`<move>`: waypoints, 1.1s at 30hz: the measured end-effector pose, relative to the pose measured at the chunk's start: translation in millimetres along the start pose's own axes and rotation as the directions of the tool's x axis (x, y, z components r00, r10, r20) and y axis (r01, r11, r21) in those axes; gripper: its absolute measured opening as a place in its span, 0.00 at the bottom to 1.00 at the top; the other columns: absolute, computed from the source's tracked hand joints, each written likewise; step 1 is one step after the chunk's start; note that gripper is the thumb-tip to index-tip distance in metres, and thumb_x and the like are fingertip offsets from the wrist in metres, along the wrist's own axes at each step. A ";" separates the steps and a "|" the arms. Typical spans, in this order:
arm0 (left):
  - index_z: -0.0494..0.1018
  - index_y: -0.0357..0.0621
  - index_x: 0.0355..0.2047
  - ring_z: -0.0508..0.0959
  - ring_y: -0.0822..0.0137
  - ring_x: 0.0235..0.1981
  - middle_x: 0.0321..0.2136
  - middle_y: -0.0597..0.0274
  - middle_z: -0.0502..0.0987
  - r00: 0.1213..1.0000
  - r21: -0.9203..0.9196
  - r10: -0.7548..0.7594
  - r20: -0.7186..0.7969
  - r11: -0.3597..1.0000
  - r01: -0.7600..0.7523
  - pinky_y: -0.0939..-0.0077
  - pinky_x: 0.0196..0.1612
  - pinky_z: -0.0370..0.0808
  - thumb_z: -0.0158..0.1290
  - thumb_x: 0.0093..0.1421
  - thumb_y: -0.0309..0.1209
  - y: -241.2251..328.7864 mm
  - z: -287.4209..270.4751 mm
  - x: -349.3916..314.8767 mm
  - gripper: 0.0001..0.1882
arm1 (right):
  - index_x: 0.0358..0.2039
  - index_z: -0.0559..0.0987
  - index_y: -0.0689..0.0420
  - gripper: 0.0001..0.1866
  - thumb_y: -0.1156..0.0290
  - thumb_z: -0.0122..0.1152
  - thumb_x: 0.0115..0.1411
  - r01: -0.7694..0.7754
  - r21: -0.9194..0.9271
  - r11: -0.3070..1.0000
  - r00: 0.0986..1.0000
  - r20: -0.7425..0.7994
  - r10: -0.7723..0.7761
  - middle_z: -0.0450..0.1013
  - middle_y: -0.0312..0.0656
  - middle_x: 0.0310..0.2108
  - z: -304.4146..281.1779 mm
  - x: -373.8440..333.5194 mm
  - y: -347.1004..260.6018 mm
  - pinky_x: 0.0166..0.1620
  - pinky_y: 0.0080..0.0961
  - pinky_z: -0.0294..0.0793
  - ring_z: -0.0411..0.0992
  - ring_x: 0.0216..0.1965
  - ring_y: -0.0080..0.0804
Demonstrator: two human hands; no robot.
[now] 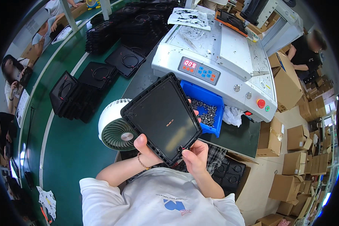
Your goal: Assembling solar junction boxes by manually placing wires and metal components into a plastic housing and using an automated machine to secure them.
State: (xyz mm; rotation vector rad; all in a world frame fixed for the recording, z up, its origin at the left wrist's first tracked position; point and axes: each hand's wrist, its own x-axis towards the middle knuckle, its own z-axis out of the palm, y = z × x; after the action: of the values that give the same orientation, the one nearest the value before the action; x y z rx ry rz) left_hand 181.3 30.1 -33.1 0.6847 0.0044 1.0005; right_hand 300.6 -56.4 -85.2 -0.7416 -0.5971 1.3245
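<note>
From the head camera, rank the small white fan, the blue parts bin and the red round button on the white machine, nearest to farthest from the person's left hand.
From the left hand:
1. Small white fan, just up and to its left, on the green table.
2. Blue parts bin, up and to the right, behind the held black panel.
3. Red round button, far right on the white machine.

Both hands grip black panel above blue bin.
</note>
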 end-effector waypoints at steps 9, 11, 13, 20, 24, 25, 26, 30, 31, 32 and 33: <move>0.45 0.37 0.67 0.61 0.50 0.64 0.64 0.48 0.56 0.997 -0.140 -0.079 0.003 0.987 0.079 0.55 0.63 0.63 0.47 0.47 0.65 6.8 -2.9 2.1 0.58 | 0.34 0.80 0.66 0.10 0.79 0.68 0.49 -0.055 0.078 0.995 0.998 0.044 0.052 0.79 0.45 0.30 0.2 1.1 -3.8 0.26 0.18 0.76 0.76 0.22 0.26; 0.46 0.36 0.67 0.62 0.50 0.63 0.63 0.47 0.57 0.996 -0.116 -0.080 0.027 0.990 0.082 0.56 0.63 0.63 0.48 0.46 0.65 6.9 -0.2 1.0 0.58 | 0.33 0.80 0.66 0.10 0.79 0.68 0.49 -0.073 0.011 0.997 0.997 0.032 0.072 0.78 0.44 0.30 0.7 1.2 -5.0 0.26 0.18 0.77 0.76 0.22 0.25; 0.45 0.36 0.67 0.63 0.50 0.62 0.62 0.44 0.58 0.997 -0.083 -0.082 0.013 0.993 0.083 0.56 0.63 0.63 0.49 0.45 0.65 6.8 5.0 -0.6 0.59 | 0.31 0.79 0.65 0.09 0.79 0.68 0.49 -0.025 0.055 0.998 0.996 0.084 0.020 0.78 0.42 0.28 2.1 1.1 -6.4 0.24 0.17 0.77 0.76 0.22 0.24; 0.52 0.37 0.65 0.68 0.49 0.58 0.60 0.40 0.62 0.978 0.027 0.112 -0.174 0.994 -0.109 0.57 0.60 0.66 0.30 0.53 0.73 53.6 20.4 -26.9 0.55 | 0.46 0.73 0.73 0.31 0.56 0.69 0.54 -0.076 0.097 0.992 0.959 0.278 0.047 0.76 0.52 0.37 9.6 5.0 -10.9 0.37 0.26 0.77 0.77 0.33 0.35; 0.53 0.37 0.65 0.69 0.42 0.56 0.58 0.38 0.63 0.760 0.169 0.458 -0.461 0.886 -0.432 0.48 0.56 0.69 0.34 0.56 0.71 100.7 10.8 -101.7 0.52 | 0.43 0.71 0.72 0.36 0.45 0.62 0.55 0.017 0.065 0.998 0.954 0.299 -0.036 0.72 0.52 0.39 0.7 9.2 -17.0 0.30 0.20 0.69 0.70 0.27 0.29; 0.58 0.37 0.62 0.72 0.45 0.53 0.55 0.41 0.68 0.693 0.212 0.536 -0.482 0.839 -0.502 0.51 0.55 0.71 0.36 0.61 0.65 120.5 2.7 -129.8 0.44 | 0.42 0.72 0.71 0.35 0.46 0.63 0.55 -0.006 0.082 0.997 0.959 0.282 -0.018 0.71 0.51 0.37 -2.3 10.3 -18.3 0.29 0.20 0.68 0.69 0.26 0.29; 0.63 0.37 0.58 0.75 0.49 0.49 0.51 0.43 0.72 0.673 0.204 0.602 -0.430 0.791 -0.577 0.54 0.54 0.72 0.38 0.65 0.59 136.7 -6.5 -158.8 0.37 | 0.41 0.72 0.70 0.34 0.47 0.64 0.54 0.004 0.135 0.991 0.953 0.300 -0.045 0.71 0.50 0.35 -5.3 11.3 -18.8 0.28 0.20 0.66 0.68 0.25 0.28; 0.71 0.42 0.52 0.78 0.61 0.43 0.46 0.56 0.77 0.100 0.666 0.757 -0.646 0.623 -0.409 0.66 0.49 0.76 0.45 0.66 0.50 149.2 -34.2 -275.5 0.26 | 0.38 0.68 0.64 0.21 0.56 0.57 0.62 -0.073 0.222 0.972 0.901 0.433 -0.032 0.66 0.44 0.31 -14.5 17.3 -18.8 0.29 0.20 0.61 0.62 0.26 0.25; 0.71 0.43 0.51 0.79 0.62 0.41 0.44 0.57 0.78 0.013 0.707 0.754 -0.657 0.622 -0.336 0.68 0.46 0.77 0.45 0.66 0.51 149.0 -38.3 -302.5 0.26 | 0.38 0.68 0.64 0.21 0.56 0.57 0.62 -0.097 0.207 0.973 0.901 0.434 -0.002 0.66 0.44 0.31 -15.7 18.6 -17.3 0.29 0.20 0.61 0.62 0.26 0.25; 0.71 0.44 0.53 0.79 0.61 0.43 0.44 0.58 0.78 -0.072 0.720 0.730 -0.680 0.645 -0.255 0.68 0.48 0.77 0.44 0.66 0.52 151.4 -38.8 -329.9 0.26 | 0.36 0.68 0.64 0.21 0.56 0.57 0.62 -0.120 0.214 0.969 0.897 0.441 0.014 0.66 0.44 0.31 -16.4 19.8 -15.6 0.29 0.20 0.61 0.62 0.26 0.24; 0.70 0.43 0.53 0.79 0.61 0.44 0.44 0.58 0.78 -0.044 0.717 0.730 -0.682 0.655 -0.238 0.68 0.49 0.76 0.44 0.66 0.53 154.2 -38.5 -355.7 0.28 | 0.35 0.68 0.63 0.20 0.56 0.57 0.62 -0.131 0.240 0.962 0.887 0.461 0.006 0.66 0.43 0.31 -17.0 20.0 -13.8 0.29 0.19 0.61 0.61 0.26 0.24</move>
State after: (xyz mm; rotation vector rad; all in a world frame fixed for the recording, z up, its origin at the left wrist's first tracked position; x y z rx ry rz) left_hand -147.9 -170.9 -88.1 0.2198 1.2929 2.1468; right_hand 325.4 -40.1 -86.0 -0.2251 -0.7506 1.6245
